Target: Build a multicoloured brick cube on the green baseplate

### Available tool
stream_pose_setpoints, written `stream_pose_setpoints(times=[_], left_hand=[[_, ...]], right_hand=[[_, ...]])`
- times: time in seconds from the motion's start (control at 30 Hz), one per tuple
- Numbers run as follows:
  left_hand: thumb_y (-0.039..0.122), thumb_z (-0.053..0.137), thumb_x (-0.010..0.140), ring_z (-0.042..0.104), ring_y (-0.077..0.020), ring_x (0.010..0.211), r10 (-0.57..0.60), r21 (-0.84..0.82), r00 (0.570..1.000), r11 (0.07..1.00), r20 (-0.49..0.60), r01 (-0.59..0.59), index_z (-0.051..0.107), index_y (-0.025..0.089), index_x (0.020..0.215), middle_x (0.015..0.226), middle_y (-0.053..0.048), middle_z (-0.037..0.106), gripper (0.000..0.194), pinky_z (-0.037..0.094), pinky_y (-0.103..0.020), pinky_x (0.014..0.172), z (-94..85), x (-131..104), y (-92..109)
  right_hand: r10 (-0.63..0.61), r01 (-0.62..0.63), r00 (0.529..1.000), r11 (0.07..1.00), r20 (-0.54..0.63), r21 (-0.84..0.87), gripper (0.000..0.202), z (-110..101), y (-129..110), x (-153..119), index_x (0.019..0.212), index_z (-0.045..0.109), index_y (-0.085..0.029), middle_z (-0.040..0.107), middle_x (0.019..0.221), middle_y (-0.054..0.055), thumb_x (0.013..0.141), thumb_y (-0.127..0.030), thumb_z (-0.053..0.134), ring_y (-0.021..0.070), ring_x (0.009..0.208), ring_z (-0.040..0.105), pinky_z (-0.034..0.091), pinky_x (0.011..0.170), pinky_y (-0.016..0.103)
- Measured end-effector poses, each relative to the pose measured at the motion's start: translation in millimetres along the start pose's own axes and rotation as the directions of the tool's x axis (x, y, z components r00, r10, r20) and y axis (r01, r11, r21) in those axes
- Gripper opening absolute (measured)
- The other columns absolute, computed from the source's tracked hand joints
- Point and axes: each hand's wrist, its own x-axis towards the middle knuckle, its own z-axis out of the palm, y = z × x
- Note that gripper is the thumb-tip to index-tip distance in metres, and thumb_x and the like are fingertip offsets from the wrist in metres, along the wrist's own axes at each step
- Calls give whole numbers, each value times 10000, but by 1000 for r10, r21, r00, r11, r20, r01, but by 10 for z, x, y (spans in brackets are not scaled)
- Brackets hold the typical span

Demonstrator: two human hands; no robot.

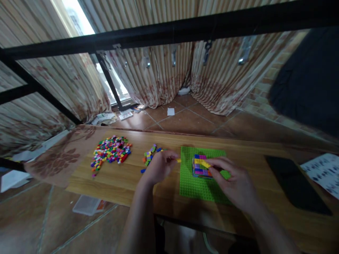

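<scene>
A green studded baseplate point(186, 183) lies on the wooden table, bearing a block of stacked bricks point(200, 171) in blue, purple and orange. My right hand point(234, 178) pinches a yellow brick point(206, 163) just over the top of that stack; whether it touches cannot be told. Left of the baseplate, my left hand point(161, 165) has its fingertips closed on another yellow brick point(178, 161), which points toward the plate's left edge. Behind my left hand is a small group of loose bricks point(149, 154), partly hidden by the hand.
A large heap of mixed bricks point(111, 150) spreads over the left of the table point(119, 183). To the right lie a dark flat panel point(293, 183) and a printed sheet point(324, 173). A black metal bar point(159, 30) crosses above. A clear plastic box point(86, 205) is on the floor.
</scene>
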Motion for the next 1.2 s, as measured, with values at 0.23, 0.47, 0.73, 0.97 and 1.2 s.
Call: stream_pose_setpoints(times=[0.23, 0.47, 0.73, 0.97, 1.2], left_hand=[[142, 608, 674, 529, -110, 621, -183, 49, 980, 983, 84, 179, 680, 130, 742, 664, 3, 629, 100, 404, -212, 581, -457, -221, -218], [105, 599, 613, 503, -108, 611, -227, 125, 952, 971, 204, 205, 661, 129, 737, 653, 12, 595, 141, 374, -208, 564, -601, -328, -228], [68, 560, 579, 485, -101, 590, -305, 228, 930, 939, 206, 258, 602, 135, 724, 644, 23, 571, 165, 341, -201, 534, -710, -411, -411], [123, 574, 621, 494, -108, 605, -286, 160, 954, 949, 91, 270, 618, 142, 741, 651, 23, 567, 129, 375, -211, 565, -832, -444, -382], [151, 616, 610, 533, -124, 609, -385, 296, 920, 872, -78, 390, 690, 141, 773, 651, 4, 613, 180, 377, -215, 551, -897, -456, -522]], right_hand=[[-86, 107, 936, 993, 342, -45, 257, 774, -415, -166, 1008, 645, -215, 641, 939, 53, 905, -103, 438, 184, 869, 612, 480, 776, 311], [-8, 71, 948, 980, 318, -188, 275, 1119, -344, -99, 1005, 651, -194, 646, 957, 55, 876, -49, 457, 196, 909, 601, 455, 826, 306], [27, 48, 962, 963, 272, -264, 155, 1228, -403, -71, 898, 636, -201, 651, 911, 47, 878, -106, 516, 198, 881, 598, 435, 801, 300], [29, 29, 973, 970, 231, -241, 44, 1212, -393, -49, 876, 624, -218, 655, 848, 30, 857, -203, 587, 191, 814, 601, 437, 738, 295], [59, -36, 983, 990, 171, -133, 154, 1112, -364, -5, 888, 660, -217, 682, 865, 40, 907, -207, 508, 187, 812, 636, 469, 754, 310]])
